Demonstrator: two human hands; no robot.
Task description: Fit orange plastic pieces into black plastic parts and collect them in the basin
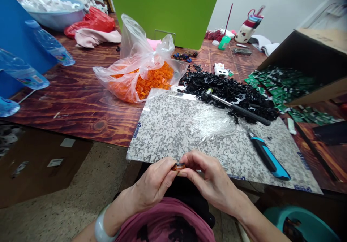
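Just in front of the speckled board's near edge, a small black and orange piece [179, 167] is pinched between both hands. My left hand [158, 178] grips its left end with thumb and forefinger. On its right end are the thumb and forefinger of my right hand [207, 175]. The fingers cover part of the piece. Beyond my hands, the speckled board [159, 126] carries a bundle of clear thin strips [213, 122], a hammer [238, 108] and a blue and black cutter [268, 159]. Many black parts [222, 86] are heaped behind them.
A plastic bag of orange parts [143, 79] stands behind the board. At right, a cardboard box [320, 61] spills green circuit boards [284, 83]. Water bottles [48, 41] are at left. A teal basin [306, 224] sits low at right.
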